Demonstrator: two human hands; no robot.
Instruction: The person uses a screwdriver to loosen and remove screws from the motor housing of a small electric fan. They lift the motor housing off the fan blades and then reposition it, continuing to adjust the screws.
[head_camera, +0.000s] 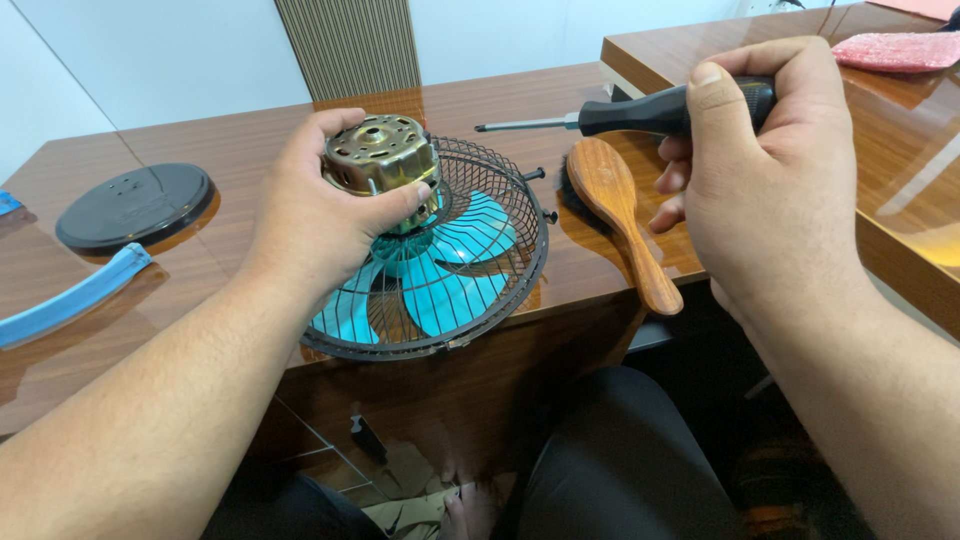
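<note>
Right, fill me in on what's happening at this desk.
A person sits at a wooden desk. The left hand grips the brass-coloured motor on the back of a fan head with a black wire cage and teal blades. The right hand holds a black-handled screwdriver, tip pointing toward the motor. A wooden brush lies beside the cage.

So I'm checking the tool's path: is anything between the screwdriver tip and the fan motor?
Nothing visible. The screwdriver in the right hand points across open air at the motor, which the left hand grips.
</note>
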